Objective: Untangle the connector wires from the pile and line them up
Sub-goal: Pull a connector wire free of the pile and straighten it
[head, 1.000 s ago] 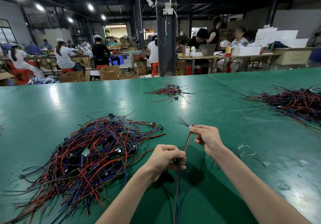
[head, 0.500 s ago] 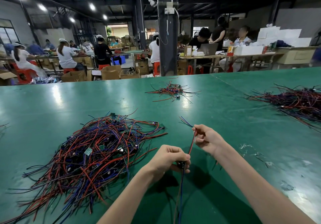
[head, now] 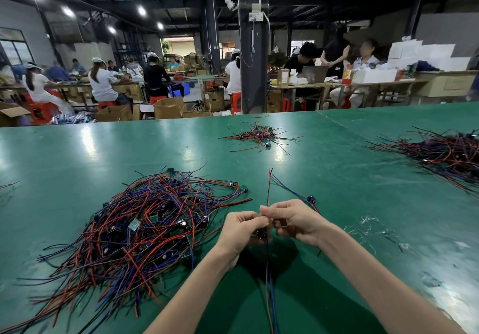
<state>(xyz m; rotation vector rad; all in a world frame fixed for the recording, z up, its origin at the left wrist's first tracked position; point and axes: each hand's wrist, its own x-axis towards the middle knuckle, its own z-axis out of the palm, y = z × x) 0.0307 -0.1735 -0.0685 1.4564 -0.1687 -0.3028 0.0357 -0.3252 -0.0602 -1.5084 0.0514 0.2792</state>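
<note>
On a green workshop tabletop [head: 77, 152]
A red-blue wire [head: 268, 191] is pinched by left grip [head: 241, 232] and right grip [head: 295, 221]; a tangled pile [head: 145, 230] lies left of both.

red, blue (some black) wires [head: 145, 219] on green table [head: 77, 157].

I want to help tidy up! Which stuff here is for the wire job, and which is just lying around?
For the job: big pile of tangled wires; held wires, pinched by left hand and right hand.

Just lying about for now: clear scraps; small far pile; right pile; cardboard boxes on the floor.
</note>
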